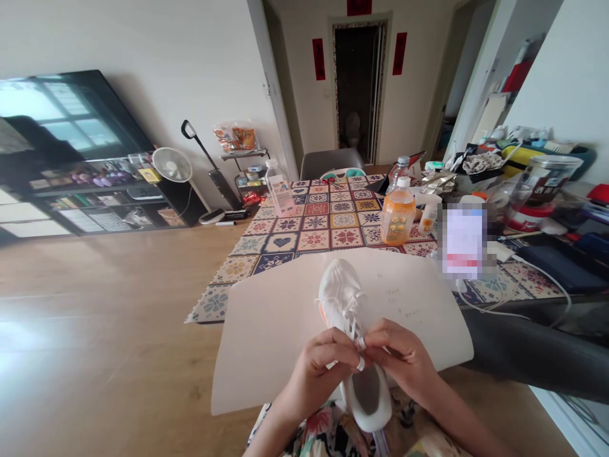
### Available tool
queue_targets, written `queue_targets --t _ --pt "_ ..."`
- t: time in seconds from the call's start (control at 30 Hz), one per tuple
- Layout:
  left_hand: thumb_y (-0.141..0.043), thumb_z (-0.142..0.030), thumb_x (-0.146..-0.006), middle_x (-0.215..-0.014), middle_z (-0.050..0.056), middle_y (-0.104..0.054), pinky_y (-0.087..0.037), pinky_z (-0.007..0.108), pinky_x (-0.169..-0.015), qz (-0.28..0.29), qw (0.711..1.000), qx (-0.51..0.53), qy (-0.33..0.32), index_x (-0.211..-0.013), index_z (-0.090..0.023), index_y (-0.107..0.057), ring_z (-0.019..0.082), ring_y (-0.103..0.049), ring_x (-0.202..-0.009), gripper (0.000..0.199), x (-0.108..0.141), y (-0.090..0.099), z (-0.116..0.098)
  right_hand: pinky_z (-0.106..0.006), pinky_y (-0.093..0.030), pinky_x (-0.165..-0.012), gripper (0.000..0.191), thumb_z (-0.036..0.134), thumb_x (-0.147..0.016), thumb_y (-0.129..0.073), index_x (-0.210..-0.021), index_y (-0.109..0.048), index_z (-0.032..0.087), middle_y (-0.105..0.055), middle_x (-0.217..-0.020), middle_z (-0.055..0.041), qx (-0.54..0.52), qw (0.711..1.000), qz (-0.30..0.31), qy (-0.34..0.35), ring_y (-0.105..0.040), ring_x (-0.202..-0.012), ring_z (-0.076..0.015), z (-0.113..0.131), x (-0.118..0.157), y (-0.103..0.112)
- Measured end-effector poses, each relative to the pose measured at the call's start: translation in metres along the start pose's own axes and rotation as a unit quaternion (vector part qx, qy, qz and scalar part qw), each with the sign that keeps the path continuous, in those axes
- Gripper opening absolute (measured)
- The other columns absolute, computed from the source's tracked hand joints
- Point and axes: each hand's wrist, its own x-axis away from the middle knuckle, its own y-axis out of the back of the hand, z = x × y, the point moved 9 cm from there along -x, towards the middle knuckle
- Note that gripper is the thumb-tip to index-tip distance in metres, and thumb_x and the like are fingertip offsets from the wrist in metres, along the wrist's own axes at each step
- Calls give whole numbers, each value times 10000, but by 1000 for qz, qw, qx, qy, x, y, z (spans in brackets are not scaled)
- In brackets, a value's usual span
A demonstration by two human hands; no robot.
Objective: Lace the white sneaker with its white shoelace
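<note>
A white lace-up shoe (339, 282) points its toe away from me, its heel and opening toward my lap. My left hand (326, 363) is over the shoe's throat from the left, thumb and fingers pinched on a white shoelace (353, 327). From the right, my right hand (398, 355) also pinches the lace, its fingertips close to those of the left. White bits of lace show at the fingertips of both hands; exactly how the strands run between them is hidden. Under the shoe's front lies a large white sheet (271, 336) with faint handwriting.
A patterned tablecloth (314, 222) covers the table ahead. On it stand an orange bottle (398, 219) and a pink-tinted bottle (281, 197). At right are a lit phone (462, 244) with a cable and a clutter of jars. A grey chair (330, 163) stands beyond.
</note>
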Motion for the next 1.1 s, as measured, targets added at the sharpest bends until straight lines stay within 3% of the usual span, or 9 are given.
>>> queue_targets --t 0.07,0.17,0.3,0.53,0.73,0.83,0.97,1.1 --pt "-798 -313 -857 -759 40 -703 -558 241 -656 -29 998 36 43 -896 -198 -770 155 -680 -683 125 2 2 10 -240 -503 -697 57 218 -946 -686 -931 -730 250 -689 -812 6 26 1000 -6 14 -647 -737 -153 2 2 1" --pt "-840 -361 -806 -805 38 -695 -542 228 -616 -56 994 66 74 -987 -187 -749 140 -660 -652 267 4 3 19 -232 -496 -702 109 147 -928 -657 -941 -690 251 -705 -858 3 50 998 3 29 -646 -755 -151 6 5 0" --pt "-791 -332 -857 -744 32 -662 -501 219 -622 -74 997 -14 11 -803 -176 -736 137 -610 -667 175 1 5 7 -235 -506 -746 184 112 -895 -655 -1006 -649 259 -707 -913 -2 101 991 47 67 -642 -794 -154 18 4 -6" --pt "-721 -180 -903 -756 12 -666 -503 249 -704 -46 993 -90 -62 -825 -217 -655 152 -601 -721 108 0 -2 -11 -226 -500 -733 123 148 -963 -570 -926 -620 254 -661 -837 9 109 992 20 56 -625 -770 -151 20 4 -5" --pt "-674 -81 -888 -776 9 -664 -495 264 -727 -20 992 -108 -60 -823 -222 -601 165 -607 -767 172 0 -6 -10 -195 -490 -620 151 152 -1005 -515 -939 -573 274 -600 -786 40 93 994 -44 35 -585 -663 -126 1 10 3" --pt "-661 -58 -867 -777 -3 -633 -488 249 -698 -32 993 -100 -46 -817 -223 -581 154 -587 -739 189 2 -4 -6 -193 -512 -677 175 120 -984 -543 -1005 -588 288 -628 -840 35 96 993 -51 42 -623 -727 -128 2 10 5" --pt "-626 -30 -850 -780 -11 -621 -491 235 -686 -59 994 -80 -43 -833 -223 -598 139 -574 -707 195 3 0 -6 -264 -511 -913 304 96 -932 -595 -1175 -616 278 -671 -1079 -30 167 983 36 74 -643 -999 -182 18 6 -6" --pt "-667 -14 -834 -745 -13 -659 -503 238 -706 -76 988 -109 -74 -875 -226 -683 138 -602 -698 216 2 2 -12 -347 -491 -987 412 78 -895 -616 -1271 -573 243 -649 -1187 -75 248 961 97 79 -604 -1104 -235 27 6 -14"
